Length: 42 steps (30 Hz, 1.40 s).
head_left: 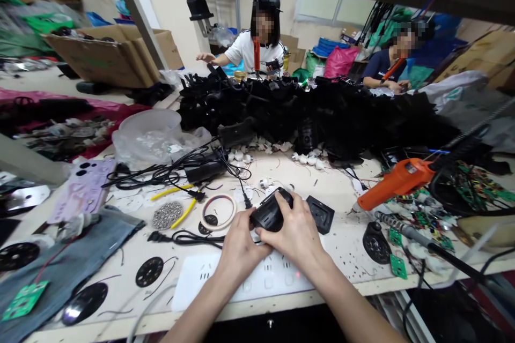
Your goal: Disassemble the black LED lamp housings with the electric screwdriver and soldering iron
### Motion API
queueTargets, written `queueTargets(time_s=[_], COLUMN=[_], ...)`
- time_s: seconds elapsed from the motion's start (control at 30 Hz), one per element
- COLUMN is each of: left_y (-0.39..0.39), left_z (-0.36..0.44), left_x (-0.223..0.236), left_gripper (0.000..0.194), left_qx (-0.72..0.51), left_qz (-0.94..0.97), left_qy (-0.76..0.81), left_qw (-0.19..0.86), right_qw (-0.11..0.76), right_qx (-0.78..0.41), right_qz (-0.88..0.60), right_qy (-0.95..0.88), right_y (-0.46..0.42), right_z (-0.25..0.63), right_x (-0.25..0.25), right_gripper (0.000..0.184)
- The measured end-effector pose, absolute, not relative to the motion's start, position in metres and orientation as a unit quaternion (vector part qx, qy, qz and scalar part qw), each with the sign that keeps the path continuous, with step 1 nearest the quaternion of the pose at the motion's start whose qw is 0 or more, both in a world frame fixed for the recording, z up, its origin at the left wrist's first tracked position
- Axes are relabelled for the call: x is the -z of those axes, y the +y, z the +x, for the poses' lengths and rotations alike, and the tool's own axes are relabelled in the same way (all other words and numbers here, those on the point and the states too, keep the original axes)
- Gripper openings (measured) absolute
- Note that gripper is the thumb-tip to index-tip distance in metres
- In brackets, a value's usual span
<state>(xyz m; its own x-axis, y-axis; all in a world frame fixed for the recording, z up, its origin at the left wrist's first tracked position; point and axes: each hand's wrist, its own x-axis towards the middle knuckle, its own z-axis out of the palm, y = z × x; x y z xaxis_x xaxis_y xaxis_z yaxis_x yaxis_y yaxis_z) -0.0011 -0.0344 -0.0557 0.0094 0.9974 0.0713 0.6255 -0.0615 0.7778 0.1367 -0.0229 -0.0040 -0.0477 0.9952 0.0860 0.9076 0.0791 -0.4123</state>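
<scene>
Both hands hold a black plastic housing (269, 214) above the front of the bench. My left hand (241, 238) grips its left end, and my right hand (292, 222) has its fingers over the top and right side. Just right of the housing lies a black rectangular plastic cover (321, 214). A roll of tape (218, 212) is to the left, with a small black disc by its inner edge. Below my wrists sits a white power strip (257, 276) with a red light. A black cord with a plug (189, 237) runs beside my left hand.
An orange electric screwdriver (396, 185) hangs at the right above green circuit boards (398, 266). Black plastic parts (322, 112) are heaped across the back. Yellow-handled pliers (184, 213) and a pile of screws (167, 215) lie left. Two people work across the bench.
</scene>
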Motion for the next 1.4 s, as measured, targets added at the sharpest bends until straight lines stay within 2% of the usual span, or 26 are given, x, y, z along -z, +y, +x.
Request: queueTargets(time_s=[0.37,0.6,0.93,1.1,1.2,1.3,1.4], left_y=[-0.034,-0.034,-0.036,-0.036,-0.036,-0.035,-0.038], left_z=[-0.001,-0.002,-0.001,-0.001,-0.001,-0.006,-0.018], left_x=[0.054,0.063,0.054,0.051,0.052,0.048,0.028], left_gripper=[0.065,0.066,0.069,0.063,0.073,0.085,0.083], left_qx=[-0.314,-0.337,-0.335,-0.325,-0.312,-0.282,-0.264], left_qz=[0.647,0.653,0.630,0.628,0.635,0.655,0.686], left_qy=[0.625,0.614,0.629,0.630,0.631,0.630,0.623], left_qw=[0.303,0.289,0.310,0.323,0.319,0.307,0.270], right_qw=[0.182,0.226,0.178,0.260,0.344,0.413,0.418], right_qx=[-0.145,-0.110,-0.123,-0.159,-0.194,-0.130,-0.034], right_qz=[-0.673,-0.670,-0.665,-0.660,-0.662,-0.681,-0.708], right_qy=[-0.702,-0.699,-0.715,-0.687,-0.637,-0.591,-0.568], right_y=[-0.025,-0.030,-0.025,-0.026,-0.019,-0.004,0.012], right_z=[0.142,0.146,0.140,0.146,0.167,0.193,0.214], right_x=[0.003,0.019,-0.001,0.004,0.004,-0.001,0.000], right_gripper=[0.083,0.080,0.079,0.075,0.074,0.075,0.076])
